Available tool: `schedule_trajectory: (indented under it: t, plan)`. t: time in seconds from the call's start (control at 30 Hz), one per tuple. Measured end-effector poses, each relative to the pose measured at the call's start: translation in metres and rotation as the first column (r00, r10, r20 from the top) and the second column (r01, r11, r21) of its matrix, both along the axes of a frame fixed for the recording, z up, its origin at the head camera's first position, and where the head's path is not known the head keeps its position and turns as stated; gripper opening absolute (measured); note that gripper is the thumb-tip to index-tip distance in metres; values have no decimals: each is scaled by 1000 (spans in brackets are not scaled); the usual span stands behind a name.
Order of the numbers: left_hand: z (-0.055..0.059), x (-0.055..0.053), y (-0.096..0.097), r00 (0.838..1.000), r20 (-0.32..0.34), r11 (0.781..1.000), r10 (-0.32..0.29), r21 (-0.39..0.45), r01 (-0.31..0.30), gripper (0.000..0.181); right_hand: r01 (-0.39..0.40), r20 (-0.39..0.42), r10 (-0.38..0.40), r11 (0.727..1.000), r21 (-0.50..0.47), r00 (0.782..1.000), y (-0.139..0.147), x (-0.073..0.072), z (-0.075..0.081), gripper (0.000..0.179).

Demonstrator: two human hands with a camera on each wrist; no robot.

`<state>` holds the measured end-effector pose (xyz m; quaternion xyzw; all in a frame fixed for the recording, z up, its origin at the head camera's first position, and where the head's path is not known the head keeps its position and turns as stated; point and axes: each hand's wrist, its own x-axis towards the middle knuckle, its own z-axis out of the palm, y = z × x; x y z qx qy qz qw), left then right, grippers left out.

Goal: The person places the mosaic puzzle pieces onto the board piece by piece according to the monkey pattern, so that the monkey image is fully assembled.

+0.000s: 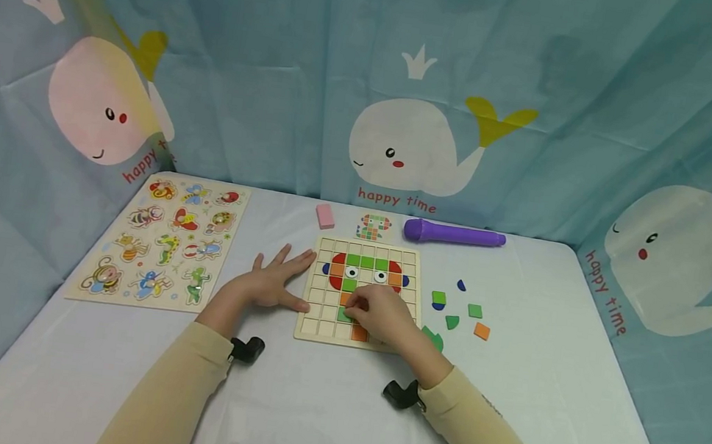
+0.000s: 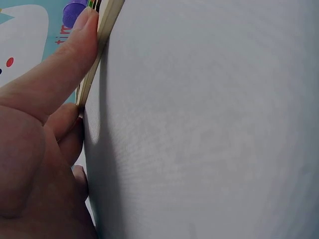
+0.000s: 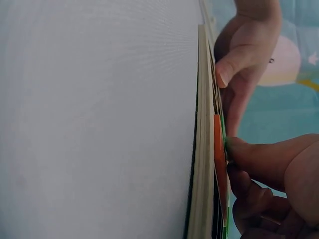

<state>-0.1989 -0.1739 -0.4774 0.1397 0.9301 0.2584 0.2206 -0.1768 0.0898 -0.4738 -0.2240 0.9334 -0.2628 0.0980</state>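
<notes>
Wooden grid board on the white-covered table, its tile figure partly built.
The left hand is spread, thumb and forefinger against the board's left edge; the right hand pinches a green tile at the lower middle of the grid. Judged against the small pattern card just beyond the board, the head looks finished, with two eye tiles in place, while the body seems only begun: an orange bottom tile lies there, and the hand hides some cells. What seems left lies loose to the right: a blue half-circle, a green quarter-circle, an orange square and more green and blue pieces.
</notes>
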Motion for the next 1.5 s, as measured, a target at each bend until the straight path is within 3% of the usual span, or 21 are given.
schedule_trajectory:
  t: [0.27, 0.63, 0.97, 1.5]
  plan:
    - [-2, -1, 0, 1000, 1, 1000, 5, -5, -5, 114, 43, 40, -42, 998, -42, 998, 13, 1, 9, 8]
    - [-2, -1, 0, 1000, -3, 1000, 2, -5, -2, 114, 137, 36, -135, 989, -53, 990, 53, -2, 19, 6]
    - [-2, 0, 0, 1000, -13, 1000, 6, -10, -6, 114, 169, 55, -165, 982, -83, 985, 91, -3, 13, 4]
    - [0, 1, 1, 1000, -10, 1000, 9, -3, -9, 114, 290, 75, -286, 956, -42, 955, 137, -2, 19, 16]
